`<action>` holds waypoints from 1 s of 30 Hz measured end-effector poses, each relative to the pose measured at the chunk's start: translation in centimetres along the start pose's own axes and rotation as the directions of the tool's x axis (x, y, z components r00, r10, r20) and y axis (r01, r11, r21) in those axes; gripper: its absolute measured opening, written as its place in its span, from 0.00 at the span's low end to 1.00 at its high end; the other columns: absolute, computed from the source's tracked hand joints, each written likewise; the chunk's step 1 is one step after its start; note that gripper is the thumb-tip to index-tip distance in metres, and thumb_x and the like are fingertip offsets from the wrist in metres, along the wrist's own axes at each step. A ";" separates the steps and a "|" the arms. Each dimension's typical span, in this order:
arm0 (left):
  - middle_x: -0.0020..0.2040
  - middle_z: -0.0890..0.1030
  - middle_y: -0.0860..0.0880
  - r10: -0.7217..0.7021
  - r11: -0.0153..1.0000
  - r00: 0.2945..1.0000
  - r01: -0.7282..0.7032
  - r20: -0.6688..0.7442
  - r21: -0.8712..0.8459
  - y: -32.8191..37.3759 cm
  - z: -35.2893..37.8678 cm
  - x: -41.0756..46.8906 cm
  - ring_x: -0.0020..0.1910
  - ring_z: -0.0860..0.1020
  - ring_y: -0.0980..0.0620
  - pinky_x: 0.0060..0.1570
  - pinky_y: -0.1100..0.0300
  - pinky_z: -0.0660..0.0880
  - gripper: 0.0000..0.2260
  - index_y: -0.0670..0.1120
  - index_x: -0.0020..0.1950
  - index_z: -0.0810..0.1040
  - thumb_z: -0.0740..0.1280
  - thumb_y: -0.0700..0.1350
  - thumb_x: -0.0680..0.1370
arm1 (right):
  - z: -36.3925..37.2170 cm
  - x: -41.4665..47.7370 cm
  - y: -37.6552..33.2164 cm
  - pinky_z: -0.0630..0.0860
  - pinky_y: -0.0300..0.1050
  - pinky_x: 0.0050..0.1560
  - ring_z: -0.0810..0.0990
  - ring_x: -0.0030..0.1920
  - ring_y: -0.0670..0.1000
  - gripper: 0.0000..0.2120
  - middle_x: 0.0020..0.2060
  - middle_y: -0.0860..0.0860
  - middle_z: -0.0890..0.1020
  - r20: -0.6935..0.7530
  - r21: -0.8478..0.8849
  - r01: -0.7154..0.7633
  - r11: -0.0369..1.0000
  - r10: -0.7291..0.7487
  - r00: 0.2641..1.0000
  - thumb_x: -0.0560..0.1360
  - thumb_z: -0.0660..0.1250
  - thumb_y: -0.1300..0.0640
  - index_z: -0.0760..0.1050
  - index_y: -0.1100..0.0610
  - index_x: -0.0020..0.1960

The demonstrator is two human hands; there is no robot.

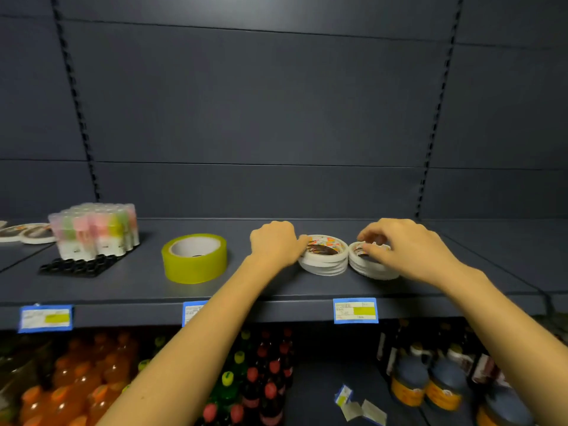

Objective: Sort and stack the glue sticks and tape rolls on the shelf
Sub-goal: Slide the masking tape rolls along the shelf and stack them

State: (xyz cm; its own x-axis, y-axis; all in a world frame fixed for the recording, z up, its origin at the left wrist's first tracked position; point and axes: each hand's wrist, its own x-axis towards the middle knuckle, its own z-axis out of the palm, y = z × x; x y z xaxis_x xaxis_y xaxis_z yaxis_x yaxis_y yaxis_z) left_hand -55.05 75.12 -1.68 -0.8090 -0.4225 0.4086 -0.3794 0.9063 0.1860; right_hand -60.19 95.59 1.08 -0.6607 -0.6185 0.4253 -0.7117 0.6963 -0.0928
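Two short stacks of thin white tape rolls stand side by side on the grey shelf [276,290]. My left hand [275,242] is curled against the left side of the left stack [324,261], thumb on its top roll. My right hand [405,245] pinches the top roll of the right stack [370,269] with its fingertips. A wide yellow-green tape roll [195,258] lies flat to the left. Farther left, a wrapped bundle of pastel glue sticks [95,230] stands on a black tray [80,267]. More white tape rolls [27,233] lie at the far left edge.
Blue price tags [355,310] hang on the shelf's front lip. The shelf below holds orange drink bottles [76,379], red-capped bottles [264,379] and dark jugs [430,382]. The dark back panel rises behind the shelf.
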 end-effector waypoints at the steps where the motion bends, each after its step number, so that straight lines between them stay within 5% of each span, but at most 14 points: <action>1: 0.48 0.80 0.44 0.000 1.000 0.999 0.001 -0.051 0.017 -0.5 -0.4 -0.3 0.49 0.77 0.42 0.42 0.56 0.66 0.16 0.44 0.44 0.73 0.57 0.55 0.79 | 0.1 0.4 -0.5 0.67 0.42 0.45 0.77 0.54 0.50 0.09 0.52 0.42 0.79 -0.005 0.013 0.026 1.000 -0.026 1.000 0.76 0.61 0.45 0.76 0.42 0.54; 8: 0.48 0.80 0.46 0.063 0.975 0.953 0.004 -0.297 0.221 -9.1 -4.7 -5.7 0.51 0.75 0.44 0.40 0.56 0.63 0.12 0.45 0.52 0.72 0.57 0.52 0.79 | 1.7 3.6 -9.1 0.71 0.43 0.49 0.77 0.54 0.48 0.10 0.53 0.42 0.79 -0.027 0.159 0.296 0.942 -0.295 0.955 0.77 0.61 0.48 0.75 0.44 0.57; 18: 0.52 0.79 0.47 -0.264 0.873 0.914 0.362 -0.309 0.327 -26.0 -11.4 -16.3 0.54 0.75 0.46 0.43 0.55 0.66 0.12 0.45 0.53 0.73 0.58 0.52 0.78 | 5.6 4.9 -27.1 0.75 0.48 0.55 0.76 0.57 0.50 0.14 0.58 0.44 0.77 -0.004 0.280 0.588 0.759 -0.612 0.791 0.77 0.61 0.47 0.71 0.45 0.62; 25: 0.51 0.79 0.48 -0.334 0.823 0.888 0.438 -0.317 0.361 -35.8 -15.7 -22.6 0.53 0.75 0.48 0.45 0.56 0.68 0.12 0.46 0.52 0.73 0.58 0.54 0.78 | 7.3 4.7 -39.3 0.71 0.44 0.49 0.76 0.58 0.51 0.14 0.59 0.46 0.78 -0.009 0.291 0.643 0.708 -0.670 0.742 0.77 0.62 0.49 0.73 0.47 0.62; 30: 0.51 0.79 0.48 -0.319 0.826 0.905 0.411 -0.281 0.386 -42.0 -18.1 -25.8 0.52 0.76 0.48 0.45 0.55 0.70 0.12 0.46 0.49 0.72 0.58 0.54 0.78 | 8.8 4.3 -46.8 0.76 0.50 0.55 0.77 0.58 0.52 0.15 0.58 0.48 0.78 0.056 0.348 0.606 0.715 -0.661 0.748 0.77 0.62 0.50 0.72 0.50 0.64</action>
State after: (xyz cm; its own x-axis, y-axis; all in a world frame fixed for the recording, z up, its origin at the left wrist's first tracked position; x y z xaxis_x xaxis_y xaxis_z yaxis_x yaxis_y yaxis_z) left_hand -10.13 48.04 -3.83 -0.4853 -0.6702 0.5615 -0.8190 0.5733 -0.0236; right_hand -31.83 57.12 -0.71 -0.0370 -0.9437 0.3289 -0.9925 -0.0036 -0.1219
